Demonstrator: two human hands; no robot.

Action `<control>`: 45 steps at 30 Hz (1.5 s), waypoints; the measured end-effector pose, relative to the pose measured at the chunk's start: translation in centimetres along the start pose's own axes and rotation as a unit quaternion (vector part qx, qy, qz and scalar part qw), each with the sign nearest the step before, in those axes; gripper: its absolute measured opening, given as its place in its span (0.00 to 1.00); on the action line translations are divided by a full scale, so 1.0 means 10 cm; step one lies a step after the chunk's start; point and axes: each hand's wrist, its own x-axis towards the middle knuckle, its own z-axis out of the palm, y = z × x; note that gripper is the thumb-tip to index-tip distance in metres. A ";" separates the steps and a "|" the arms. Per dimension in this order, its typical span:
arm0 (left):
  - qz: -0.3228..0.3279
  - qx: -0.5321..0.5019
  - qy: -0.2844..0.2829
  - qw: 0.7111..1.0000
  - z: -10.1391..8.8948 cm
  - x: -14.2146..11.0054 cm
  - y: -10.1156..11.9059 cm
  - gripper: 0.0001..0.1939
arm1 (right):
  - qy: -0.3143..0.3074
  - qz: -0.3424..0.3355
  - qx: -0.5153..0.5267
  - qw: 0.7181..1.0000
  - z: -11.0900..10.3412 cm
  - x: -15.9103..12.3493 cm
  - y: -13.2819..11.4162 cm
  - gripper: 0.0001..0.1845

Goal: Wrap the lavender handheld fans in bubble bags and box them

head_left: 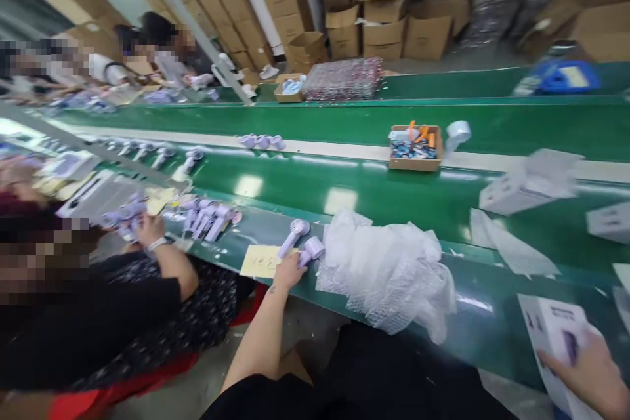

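Observation:
My left hand (289,270) reaches out over the near edge of the bench, its fingers closed round the handle of a lavender handheld fan (313,248). Touching or just beside it lies a second lavender fan (298,230) with a round head. Under my left wrist area is a yellow paper (260,261) with handwriting. At the lower right, my right hand (593,371), somewhat blurred, grips a white printed box (554,321) with a purple product picture. A heap of bubble-wrap bags (388,269) sits between my two hands.
On the left, a co-worker (147,236) handles lavender fans near a pile of more fans (209,216). Across the green belt (305,177) stand a small carton (415,149) of parts and a white fan (457,134). White boxes (524,187) lie at right.

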 end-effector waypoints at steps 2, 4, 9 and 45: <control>0.034 0.024 0.004 0.999 -0.05 -0.04 -0.04 0.19 | 0.006 0.035 -0.044 0.998 0.03 -0.05 0.05 0.47; 0.052 0.017 0.035 0.998 -0.14 -0.10 -0.02 0.19 | -0.004 0.065 -0.057 0.996 0.04 -0.02 -0.05 0.54; 0.094 -0.181 0.115 0.972 -0.38 -0.29 0.59 0.24 | 0.049 0.068 -0.023 0.996 -0.09 -0.13 -0.55 0.54; 0.412 -0.090 -0.346 0.838 1.05 -0.40 4.81 0.16 | -0.214 0.165 0.762 0.588 -0.54 -0.53 0.00 0.15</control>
